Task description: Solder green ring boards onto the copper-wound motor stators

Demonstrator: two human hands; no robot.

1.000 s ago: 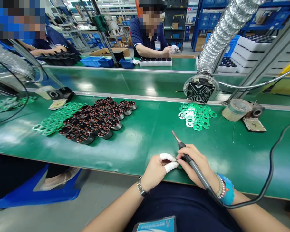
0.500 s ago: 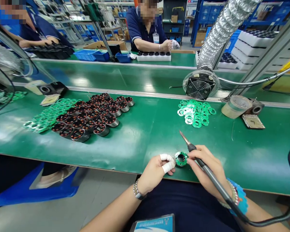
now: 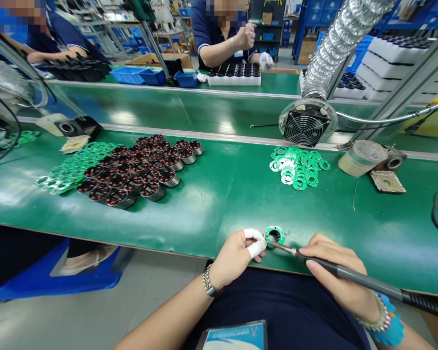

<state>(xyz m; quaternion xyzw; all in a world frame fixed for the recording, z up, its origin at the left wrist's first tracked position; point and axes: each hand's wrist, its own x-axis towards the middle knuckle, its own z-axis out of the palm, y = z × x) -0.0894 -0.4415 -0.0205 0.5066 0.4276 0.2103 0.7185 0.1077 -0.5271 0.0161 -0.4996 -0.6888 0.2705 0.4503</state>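
Observation:
A motor stator topped with a green ring circuit board (image 3: 278, 230) is near the table's front edge. My left hand (image 3: 243, 249), with white tape on its thumb and a finger, pinches it from the left side. In my right hand (image 3: 334, 265) is a soldering iron (image 3: 354, 273), held like a pen with the fingers wrapped round its handle. Its tip points left and reaches the lower part of the board; whether it touches, I cannot tell. The stator's body is mostly hidden below the board.
Rows of stators (image 3: 153, 190) stand at the left beside rows of green boards (image 3: 76, 165). Loose ring boards (image 3: 295, 165) lie below a fan (image 3: 306, 127) on a foil duct. A tub (image 3: 361, 159), an iron stand and a sponge (image 3: 387, 181) are at right. A co-worker (image 3: 219, 39) sits opposite.
My right hand has moved right and turned the soldering iron, bringing its tip down onto or close to the board. My left hand stays at the stator. The co-worker opposite has raised a hand.

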